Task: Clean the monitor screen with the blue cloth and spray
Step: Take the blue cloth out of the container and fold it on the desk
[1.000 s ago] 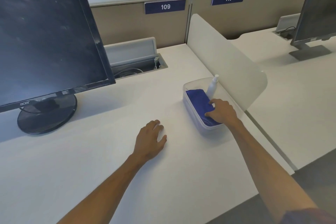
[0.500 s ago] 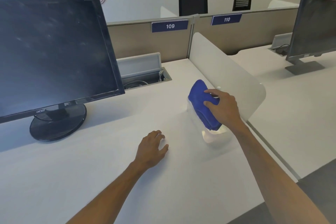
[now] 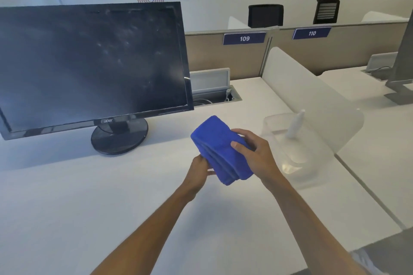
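Note:
A folded blue cloth (image 3: 218, 148) is held above the white desk in front of me. My right hand (image 3: 254, 154) grips its right side, thumb on top. My left hand (image 3: 199, 168) holds its lower left edge from underneath. A black monitor (image 3: 89, 62) with a dusty, smeared screen stands on a round base at the left. A white spray bottle (image 3: 296, 124) stands upright inside a clear plastic box (image 3: 297, 163) to the right of my hands.
A translucent divider panel (image 3: 312, 96) runs along the desk's right side behind the box. An open cable hatch (image 3: 214, 94) sits behind the monitor. A second monitor's stand (image 3: 400, 87) is on the neighbouring desk at far right.
My right hand lifted the blue cloth out of the plastic box and carried it left. My left hand rose from the desk and took hold of the cloth's lower edge.

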Action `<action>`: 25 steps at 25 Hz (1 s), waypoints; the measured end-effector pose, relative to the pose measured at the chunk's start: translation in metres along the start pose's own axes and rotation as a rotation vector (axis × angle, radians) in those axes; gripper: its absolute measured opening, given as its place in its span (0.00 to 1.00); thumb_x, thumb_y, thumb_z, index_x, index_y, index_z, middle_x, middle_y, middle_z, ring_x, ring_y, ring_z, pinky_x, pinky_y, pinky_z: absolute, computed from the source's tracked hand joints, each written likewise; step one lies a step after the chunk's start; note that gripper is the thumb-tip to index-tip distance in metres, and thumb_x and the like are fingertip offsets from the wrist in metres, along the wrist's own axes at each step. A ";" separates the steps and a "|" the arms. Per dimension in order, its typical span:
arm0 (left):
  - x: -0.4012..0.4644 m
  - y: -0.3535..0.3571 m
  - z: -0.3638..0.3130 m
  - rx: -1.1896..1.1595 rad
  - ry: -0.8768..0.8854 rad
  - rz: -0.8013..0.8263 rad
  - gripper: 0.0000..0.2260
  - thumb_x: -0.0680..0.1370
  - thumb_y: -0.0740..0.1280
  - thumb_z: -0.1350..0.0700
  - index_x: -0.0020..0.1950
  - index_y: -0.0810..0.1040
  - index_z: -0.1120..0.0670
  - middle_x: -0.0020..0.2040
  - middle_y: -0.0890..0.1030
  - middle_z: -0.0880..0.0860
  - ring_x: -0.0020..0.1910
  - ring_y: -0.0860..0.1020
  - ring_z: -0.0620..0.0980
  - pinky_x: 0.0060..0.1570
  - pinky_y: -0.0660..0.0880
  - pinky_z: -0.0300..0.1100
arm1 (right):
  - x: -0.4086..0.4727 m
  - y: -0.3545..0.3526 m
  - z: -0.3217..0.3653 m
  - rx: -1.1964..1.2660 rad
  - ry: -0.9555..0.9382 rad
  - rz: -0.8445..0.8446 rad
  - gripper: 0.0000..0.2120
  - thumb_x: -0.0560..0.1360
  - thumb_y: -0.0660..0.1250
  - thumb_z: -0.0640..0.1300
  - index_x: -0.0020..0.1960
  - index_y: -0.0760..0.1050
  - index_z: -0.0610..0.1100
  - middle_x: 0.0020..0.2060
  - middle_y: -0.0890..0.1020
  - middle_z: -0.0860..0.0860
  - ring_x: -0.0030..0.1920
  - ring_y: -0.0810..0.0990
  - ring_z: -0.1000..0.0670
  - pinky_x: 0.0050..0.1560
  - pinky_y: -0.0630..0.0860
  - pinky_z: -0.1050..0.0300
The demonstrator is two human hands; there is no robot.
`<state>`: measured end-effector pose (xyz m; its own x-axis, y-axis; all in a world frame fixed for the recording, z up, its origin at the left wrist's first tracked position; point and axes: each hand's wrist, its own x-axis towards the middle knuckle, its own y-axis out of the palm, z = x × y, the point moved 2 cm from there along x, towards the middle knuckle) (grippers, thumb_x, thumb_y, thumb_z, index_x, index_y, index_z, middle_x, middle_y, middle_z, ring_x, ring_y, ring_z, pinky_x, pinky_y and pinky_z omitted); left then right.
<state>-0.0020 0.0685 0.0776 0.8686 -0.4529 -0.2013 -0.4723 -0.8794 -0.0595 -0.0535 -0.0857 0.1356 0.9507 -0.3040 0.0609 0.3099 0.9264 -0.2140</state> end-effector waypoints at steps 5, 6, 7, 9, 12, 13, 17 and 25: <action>-0.021 -0.035 0.023 -0.368 -0.184 -0.182 0.18 0.82 0.52 0.48 0.59 0.78 0.53 0.55 0.84 0.55 0.54 0.82 0.55 0.54 0.79 0.51 | -0.021 0.045 -0.033 0.007 0.126 0.118 0.13 0.80 0.63 0.42 0.62 0.75 0.55 0.50 0.84 0.50 0.52 0.83 0.46 0.51 0.81 0.54; -0.023 -0.039 0.027 -0.374 -0.201 -0.188 0.18 0.82 0.52 0.46 0.60 0.78 0.52 0.54 0.84 0.55 0.53 0.82 0.56 0.54 0.79 0.52 | -0.024 0.053 -0.038 -0.066 0.117 0.122 0.12 0.81 0.63 0.44 0.62 0.75 0.55 0.55 0.83 0.52 0.55 0.81 0.47 0.52 0.79 0.58; -0.025 -0.043 0.030 -0.373 -0.209 -0.188 0.19 0.82 0.52 0.44 0.60 0.78 0.51 0.55 0.84 0.55 0.53 0.82 0.55 0.55 0.79 0.53 | -0.025 0.063 -0.041 -0.141 0.123 0.117 0.11 0.81 0.63 0.48 0.63 0.75 0.54 0.59 0.80 0.55 0.58 0.79 0.50 0.54 0.76 0.61; -0.030 -0.048 0.033 -0.360 -0.213 -0.188 0.17 0.81 0.53 0.42 0.59 0.77 0.46 0.54 0.83 0.53 0.53 0.82 0.55 0.54 0.80 0.53 | -0.026 0.080 -0.041 -0.283 0.150 0.140 0.19 0.78 0.63 0.59 0.65 0.74 0.52 0.65 0.73 0.59 0.62 0.75 0.54 0.60 0.72 0.59; -0.036 -0.056 0.041 -0.333 -0.230 -0.201 0.15 0.81 0.54 0.41 0.57 0.77 0.44 0.53 0.83 0.52 0.52 0.82 0.53 0.51 0.80 0.50 | -0.025 0.098 -0.043 -0.461 0.144 0.183 0.30 0.73 0.65 0.67 0.67 0.73 0.49 0.65 0.71 0.58 0.62 0.73 0.54 0.62 0.72 0.54; -0.037 -0.059 0.046 -0.324 -0.240 -0.206 0.16 0.81 0.54 0.42 0.58 0.77 0.45 0.54 0.83 0.52 0.52 0.82 0.53 0.51 0.80 0.50 | -0.026 0.103 -0.044 -0.498 0.126 0.177 0.29 0.73 0.67 0.65 0.66 0.74 0.49 0.64 0.73 0.57 0.61 0.74 0.53 0.61 0.73 0.54; -0.040 -0.069 0.056 -0.231 -0.218 -0.186 0.12 0.82 0.56 0.49 0.60 0.76 0.48 0.55 0.83 0.51 0.54 0.81 0.51 0.53 0.80 0.51 | -0.032 0.119 -0.046 -0.573 0.082 0.183 0.22 0.70 0.68 0.67 0.56 0.77 0.52 0.48 0.83 0.56 0.47 0.81 0.52 0.48 0.78 0.55; -0.036 -0.079 0.068 -0.244 -0.179 -0.128 0.12 0.81 0.61 0.48 0.62 0.76 0.47 0.57 0.83 0.47 0.55 0.81 0.47 0.56 0.78 0.49 | -0.017 0.100 -0.062 -0.304 0.161 0.065 0.07 0.76 0.61 0.39 0.48 0.78 0.44 0.34 0.81 0.47 0.35 0.77 0.46 0.38 0.73 0.59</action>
<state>-0.0065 0.1645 0.0233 0.8683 -0.3222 -0.3771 -0.2921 -0.9466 0.1364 -0.0395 -0.0018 0.0532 0.9475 -0.2998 -0.1114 0.2088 0.8437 -0.4945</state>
